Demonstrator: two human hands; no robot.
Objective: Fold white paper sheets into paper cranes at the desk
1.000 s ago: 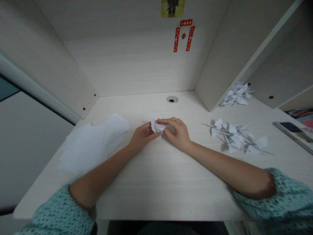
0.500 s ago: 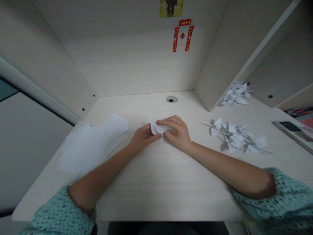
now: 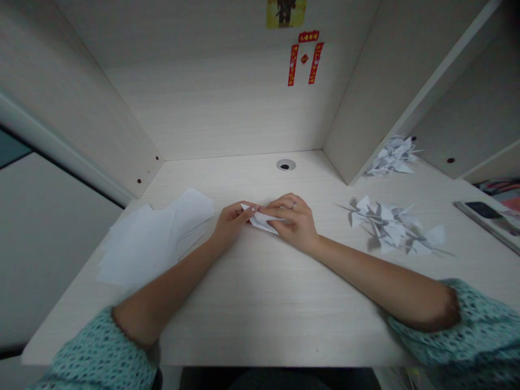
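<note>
Folded paper (image 3: 261, 221) between left hand (image 3: 231, 225) and right hand (image 3: 294, 222).

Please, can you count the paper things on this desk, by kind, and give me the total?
Folded paper piece: 1
Stack of white paper sheets: 1
Heaps of origami cranes: 2
Total: 4

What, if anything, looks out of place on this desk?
Only the paper cranes stand out: they lie in loose, overlapping heaps on the right of the desk. Nothing looks spilled or damaged.
</note>
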